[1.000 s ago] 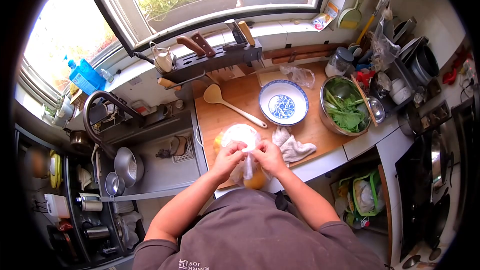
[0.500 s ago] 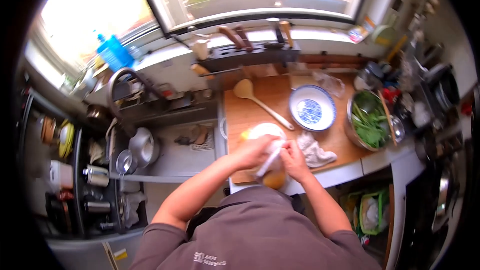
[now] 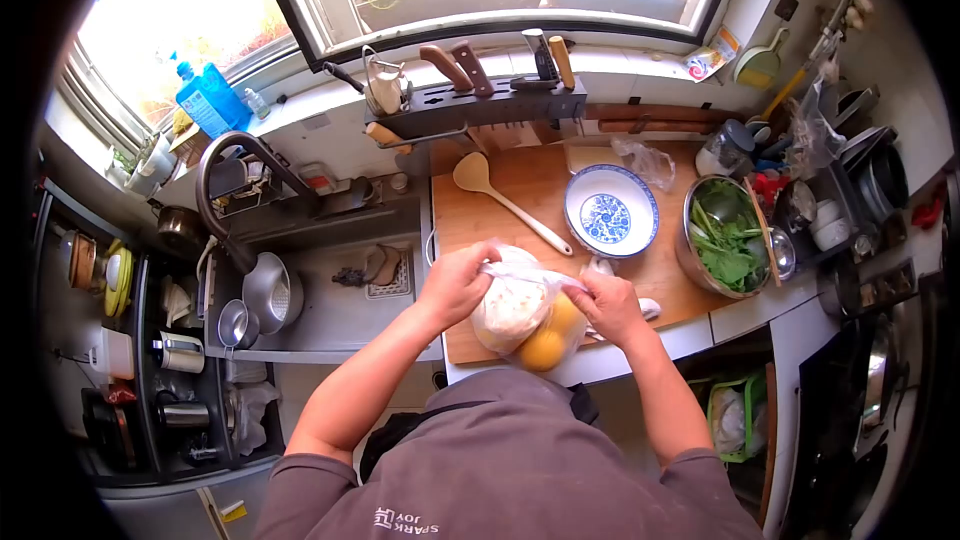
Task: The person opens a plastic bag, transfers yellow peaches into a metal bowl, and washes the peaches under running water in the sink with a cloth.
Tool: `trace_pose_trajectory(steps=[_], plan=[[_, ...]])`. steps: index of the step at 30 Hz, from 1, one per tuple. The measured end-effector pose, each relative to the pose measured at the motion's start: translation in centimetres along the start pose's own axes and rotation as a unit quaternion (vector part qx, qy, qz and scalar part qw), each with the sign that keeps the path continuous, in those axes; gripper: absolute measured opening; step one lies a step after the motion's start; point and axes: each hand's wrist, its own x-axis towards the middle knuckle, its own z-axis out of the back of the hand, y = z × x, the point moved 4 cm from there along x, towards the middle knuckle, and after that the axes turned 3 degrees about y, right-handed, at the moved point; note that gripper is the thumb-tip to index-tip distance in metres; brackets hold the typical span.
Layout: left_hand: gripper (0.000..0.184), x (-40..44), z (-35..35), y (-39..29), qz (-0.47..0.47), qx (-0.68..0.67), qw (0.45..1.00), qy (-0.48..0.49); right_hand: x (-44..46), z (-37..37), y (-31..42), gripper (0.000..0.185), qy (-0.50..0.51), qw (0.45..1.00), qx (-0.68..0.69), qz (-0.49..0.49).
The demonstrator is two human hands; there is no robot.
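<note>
A thin clear plastic bag is stretched between my two hands over the near edge of the wooden board. My left hand pinches its left top edge, and my right hand grips the right one. Through the plastic show orange round fruits and a whitish lump whose kind I cannot make out. Behind my right hand a crumpled white cloth is mostly hidden. Beyond the bag lie a long-handled ladle and a blue-and-white bowl.
Right of the bowl stands a metal pot of leafy greens with chopsticks across its rim. On the left is the sink with a faucet and metal pans. A knife rack runs along the back under the window.
My hands were close together at the top of the bag; now they are spread apart, with the plastic pulled wide between them. The fruits show more plainly.
</note>
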Motion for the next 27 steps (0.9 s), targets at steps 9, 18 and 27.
trace_pose_trajectory(steps=[9,18,27], plan=[[0.017,-1.4,4.4,2.1,0.018,-0.137,0.978,-0.154,1.8,4.2,-4.5,0.032,-0.257,0.94,0.215,-0.059],[0.003,-10.3,2.2,13.7,0.408,-0.571,0.711,0.044,-1.9,2.4,-7.7,0.035,-0.228,0.876,0.368,-0.215],[0.03,-6.7,4.3,8.7,0.16,-0.769,0.618,0.021,-2.8,4.8,-7.0,0.031,-0.275,0.749,0.578,-0.173]])
